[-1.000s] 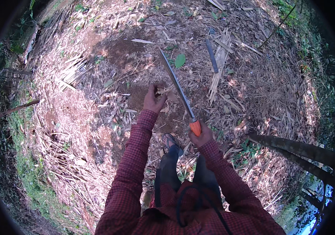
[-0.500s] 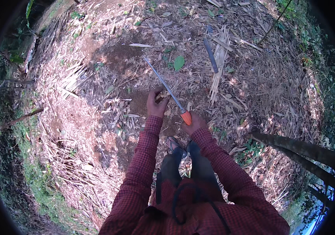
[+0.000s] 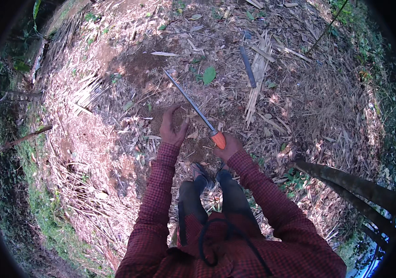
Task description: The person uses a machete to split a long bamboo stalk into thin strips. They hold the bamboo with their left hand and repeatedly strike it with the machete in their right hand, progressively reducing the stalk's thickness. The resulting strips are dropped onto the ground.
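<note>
Dappled daylight on ground point(image 3: 89, 134), dim foliage point(image 3: 3, 171) at left, fisheye curvature, black corners

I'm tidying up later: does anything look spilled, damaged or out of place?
Nothing looks clearly spilled or damaged. Only the dark, straight strip, ahead and right of the machete, looks odd against the pale dry litter; its material is unclear.

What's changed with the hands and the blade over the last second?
The left hand has opened and drawn slightly left; the dry scrap it pinched seems let go. The right hand has moved left and forward, swinging the blade leftward. It still grips the orange handle; the green leaf and dark strip lie as before.
</note>
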A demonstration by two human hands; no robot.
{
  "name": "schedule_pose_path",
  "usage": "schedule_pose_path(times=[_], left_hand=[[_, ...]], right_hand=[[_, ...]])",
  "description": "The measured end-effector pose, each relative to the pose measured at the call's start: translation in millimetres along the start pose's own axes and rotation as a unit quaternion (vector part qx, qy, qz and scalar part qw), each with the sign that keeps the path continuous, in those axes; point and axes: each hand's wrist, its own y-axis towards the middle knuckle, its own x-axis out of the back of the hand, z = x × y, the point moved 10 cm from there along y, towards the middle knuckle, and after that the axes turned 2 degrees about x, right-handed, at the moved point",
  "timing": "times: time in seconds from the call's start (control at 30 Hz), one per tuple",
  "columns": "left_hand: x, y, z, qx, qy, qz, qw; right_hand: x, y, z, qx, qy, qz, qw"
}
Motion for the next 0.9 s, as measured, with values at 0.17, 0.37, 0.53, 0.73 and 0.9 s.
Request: schedule_pose_path(times=[0.17, 0.37, 0.53, 0.73, 0.9], left_hand=[[30.4, 104.1, -102.6, -0.197, 0.122, -0.016, 0.973], [-112.7, 94.9, 22.5, -0.181, 0.222, 0.259, 0.922], [-158.5, 82.6, 60.8, -0.155, 0.261, 0.321, 0.897], [-170.6, 57.1, 149.5, -0.049, 0.104, 0.329, 0.937], [-76.6, 34.2, 93.4, 0.121, -0.231, 0.139, 0.955]], right_hand=[[20.6, -11.3, 2.6, 0.006, -0.051, -0.011, 0.999], [3.7, -18.4, -25.7, -0.032, -0.099, 0.011, 0.994], [0.4, -6.6, -50.5, -0.079, -0.101, 0.034, 0.991], [-36.6, 23.1, -93.0, -0.081, -0.148, 0.045, 0.985], [-73.0, 29.9, -90.9, -0.113, 0.07, 0.032, 0.991]])
